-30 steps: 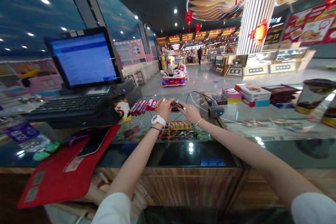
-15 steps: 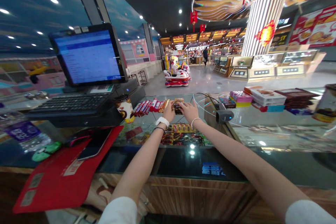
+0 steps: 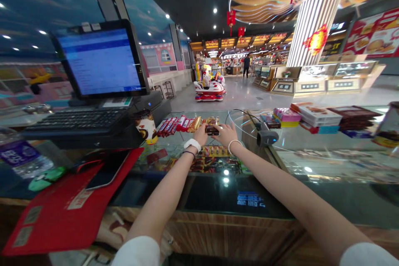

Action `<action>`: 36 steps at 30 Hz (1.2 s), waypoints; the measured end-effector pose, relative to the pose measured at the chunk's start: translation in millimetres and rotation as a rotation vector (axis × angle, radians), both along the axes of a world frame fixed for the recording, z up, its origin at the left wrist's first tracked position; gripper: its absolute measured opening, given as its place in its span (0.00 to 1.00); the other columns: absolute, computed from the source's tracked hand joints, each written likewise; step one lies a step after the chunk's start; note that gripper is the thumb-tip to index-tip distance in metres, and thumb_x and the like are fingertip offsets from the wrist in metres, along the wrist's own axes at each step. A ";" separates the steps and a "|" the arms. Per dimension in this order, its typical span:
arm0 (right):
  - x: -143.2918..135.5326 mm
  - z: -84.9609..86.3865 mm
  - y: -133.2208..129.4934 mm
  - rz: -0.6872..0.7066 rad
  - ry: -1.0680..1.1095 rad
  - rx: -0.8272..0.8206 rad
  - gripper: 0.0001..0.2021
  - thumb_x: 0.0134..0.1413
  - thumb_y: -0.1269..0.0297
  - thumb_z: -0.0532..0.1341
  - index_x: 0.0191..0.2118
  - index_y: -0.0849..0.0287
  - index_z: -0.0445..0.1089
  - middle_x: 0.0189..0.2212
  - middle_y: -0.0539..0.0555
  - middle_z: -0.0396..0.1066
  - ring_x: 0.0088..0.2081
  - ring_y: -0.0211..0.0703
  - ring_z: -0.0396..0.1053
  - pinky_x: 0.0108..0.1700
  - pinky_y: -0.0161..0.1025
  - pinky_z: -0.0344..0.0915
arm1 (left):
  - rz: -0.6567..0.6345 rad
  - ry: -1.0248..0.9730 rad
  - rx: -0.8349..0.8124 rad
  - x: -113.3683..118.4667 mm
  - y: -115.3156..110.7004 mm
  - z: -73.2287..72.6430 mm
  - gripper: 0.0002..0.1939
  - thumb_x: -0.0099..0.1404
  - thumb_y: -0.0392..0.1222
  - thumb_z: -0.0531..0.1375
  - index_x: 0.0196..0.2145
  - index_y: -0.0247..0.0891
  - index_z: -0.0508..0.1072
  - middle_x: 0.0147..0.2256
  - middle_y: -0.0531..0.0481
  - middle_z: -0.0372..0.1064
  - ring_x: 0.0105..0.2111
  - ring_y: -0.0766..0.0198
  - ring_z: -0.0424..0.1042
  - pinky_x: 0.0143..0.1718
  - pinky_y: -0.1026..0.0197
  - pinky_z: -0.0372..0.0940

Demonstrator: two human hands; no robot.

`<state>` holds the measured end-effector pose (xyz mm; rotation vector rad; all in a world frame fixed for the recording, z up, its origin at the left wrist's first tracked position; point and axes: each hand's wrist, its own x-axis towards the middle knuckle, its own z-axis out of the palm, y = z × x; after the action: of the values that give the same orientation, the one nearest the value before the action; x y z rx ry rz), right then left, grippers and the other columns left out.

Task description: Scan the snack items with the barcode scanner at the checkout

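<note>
On the glass counter (image 3: 183, 145), a dark brown wrapped snack bar (image 3: 212, 130) lies between my two hands. My left hand (image 3: 200, 134) pinches its left end, and my right hand (image 3: 227, 135) grips the right end with one finger raised. Just behind it are more brown and gold packs (image 3: 213, 120). To the left runs a row of wrapped bars: a gold one (image 3: 195, 124) by my left hand, then red ones (image 3: 184, 123) and several red-and-blue ones (image 3: 168, 126). Parts of the bar are covered by my fingertips.
A brown-and-yellow cup-shaped container (image 3: 146, 126), keyboard (image 3: 75, 120) and monitor (image 3: 101, 62) stand left. Nearer are a phone (image 3: 107, 169), a red folder (image 3: 59, 216) and a water bottle (image 3: 23, 153). A black scanner (image 3: 267, 137) and stacked boxes (image 3: 319, 115) are on the right.
The brown bar now shows more plainly between my hands, nearer to me than the packs behind it. The gold bar by my left hand is more exposed. My view has shifted slightly.
</note>
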<state>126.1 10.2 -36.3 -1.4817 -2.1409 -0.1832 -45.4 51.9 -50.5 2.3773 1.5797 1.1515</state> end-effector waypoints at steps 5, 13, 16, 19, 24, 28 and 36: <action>9.6 -0.6 -1.8 -0.012 0.116 0.001 0.21 0.63 0.53 0.55 0.59 0.54 0.65 0.55 0.60 0.70 0.55 0.55 0.69 0.66 0.60 0.47 | 0.028 0.077 0.068 -2.9 -10.0 13.2 0.26 0.55 0.25 0.54 0.50 0.37 0.71 0.50 0.40 0.73 0.53 0.52 0.72 0.60 0.45 0.64; 14.7 -0.7 -5.3 0.093 0.117 -0.111 0.19 0.58 0.65 0.56 0.56 0.56 0.67 0.55 0.61 0.70 0.57 0.54 0.67 0.63 0.56 0.54 | 0.060 0.262 0.021 0.5 -34.9 31.0 0.20 0.58 0.26 0.54 0.46 0.39 0.75 0.46 0.42 0.76 0.51 0.52 0.73 0.56 0.47 0.66; 14.7 -1.6 -3.8 0.105 0.114 -0.134 0.20 0.58 0.66 0.56 0.56 0.55 0.67 0.56 0.61 0.69 0.57 0.55 0.67 0.63 0.57 0.55 | 0.055 0.283 -0.007 3.1 -38.0 32.9 0.20 0.59 0.26 0.54 0.46 0.39 0.76 0.46 0.42 0.77 0.50 0.52 0.74 0.55 0.48 0.67; 15.4 -3.1 -1.2 0.108 0.118 -0.156 0.21 0.57 0.67 0.56 0.57 0.55 0.67 0.57 0.60 0.69 0.58 0.55 0.66 0.64 0.58 0.54 | 0.056 0.266 -0.014 4.8 -38.8 33.8 0.21 0.59 0.26 0.55 0.47 0.39 0.76 0.47 0.42 0.77 0.50 0.52 0.74 0.56 0.48 0.67; 15.3 -4.9 0.5 0.124 0.130 -0.176 0.22 0.57 0.68 0.56 0.58 0.54 0.66 0.59 0.57 0.67 0.61 0.53 0.63 0.65 0.59 0.52 | 0.074 0.262 -0.055 8.2 -42.5 36.6 0.24 0.60 0.24 0.54 0.52 0.35 0.75 0.52 0.42 0.74 0.53 0.53 0.73 0.59 0.50 0.65; 14.7 -4.9 -0.3 0.139 0.140 -0.200 0.25 0.56 0.70 0.56 0.61 0.56 0.64 0.62 0.57 0.64 0.63 0.51 0.61 0.67 0.61 0.48 | 0.095 0.280 -0.088 10.2 -46.1 38.7 0.26 0.61 0.24 0.54 0.55 0.36 0.73 0.55 0.44 0.72 0.56 0.57 0.70 0.62 0.55 0.61; 14.1 -7.8 3.3 0.125 0.136 -0.230 0.28 0.55 0.72 0.55 0.63 0.56 0.63 0.66 0.57 0.60 0.66 0.50 0.57 0.69 0.60 0.44 | 0.096 0.295 -0.110 9.0 -44.0 37.0 0.27 0.61 0.24 0.54 0.57 0.37 0.72 0.58 0.46 0.70 0.59 0.59 0.67 0.64 0.56 0.59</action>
<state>140.2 13.5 -44.1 -1.4317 -2.1918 0.2097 -36.4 7.8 -13.5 2.5134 1.8071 0.7282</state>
